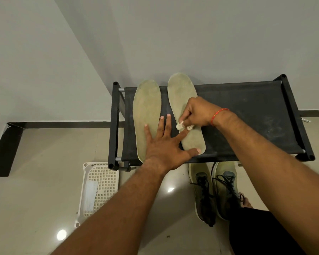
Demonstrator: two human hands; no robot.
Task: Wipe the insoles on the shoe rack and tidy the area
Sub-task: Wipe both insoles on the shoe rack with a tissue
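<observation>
Two insoles lay side by side, lengthwise, on the top shelf of the shoe rack [247, 115], toes toward the wall.

1. Left hand [164, 142]: open and flat, its fingers [162, 126] straight and spread. The outer fingers rested on the left insole [147, 111]. The index finger reached across to the right insole [180, 89], and the thumb pressed that insole's heel end. The hand gripped nothing.

2. Right hand [197, 112]: fingers curled, pinching a small wipe [180, 125] between the fingertips. The wipe touched the right insole at mid-length, just beside the left index fingertip. A red thread [219, 115] circled the right wrist.

3. Materials: both insoles were flat, foot-shaped and pale olive, with a matt, mottled surface. The wipe was a white crumpled wad. The shelf was a taut black fabric panel with dusty streaks, stretched on a black frame with grey metal rods at the corners.

4. Surroundings: a pair of shoes [203, 190] in pale green with black laces stood on the glossy tiled floor [44, 181] in front of the rack. A white plastic basket [99, 186] with a square grid lay on the floor by the rack's left end.
</observation>
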